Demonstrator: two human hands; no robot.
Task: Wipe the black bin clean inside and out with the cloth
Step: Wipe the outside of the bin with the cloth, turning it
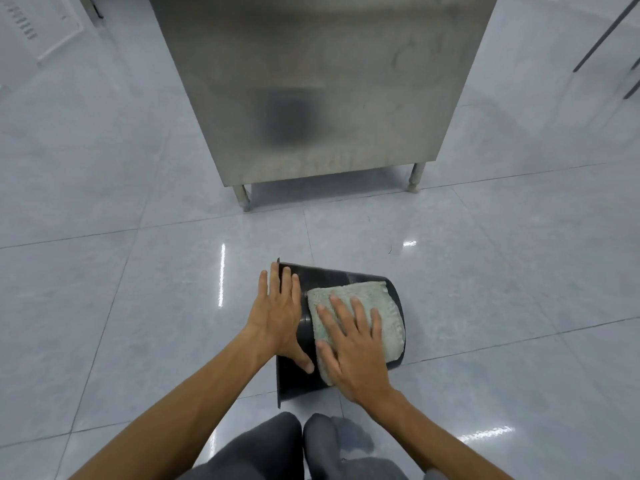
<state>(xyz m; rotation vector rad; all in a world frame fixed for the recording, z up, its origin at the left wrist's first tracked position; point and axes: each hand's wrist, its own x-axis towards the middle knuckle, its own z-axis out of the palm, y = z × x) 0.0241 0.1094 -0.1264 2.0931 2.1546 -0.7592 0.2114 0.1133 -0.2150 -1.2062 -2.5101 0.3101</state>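
The black bin (294, 379) lies on its side on the tiled floor, its rim toward the left and its base to the right. My left hand (280, 313) rests flat on the bin's upper side near the rim, fingers spread, steadying it. A pale green cloth (388, 306) is draped over the bin's outer wall. My right hand (349, 344) presses flat on the cloth with fingers spread, holding it against the bin. The inside of the bin is hidden from this angle.
A stainless steel cabinet (322, 91) on short legs stands just beyond the bin. My knees (298, 445) in dark trousers are at the bottom edge. Glossy grey floor tiles (138, 289) spread to both sides. Thin metal legs (602, 39) show at the top right.
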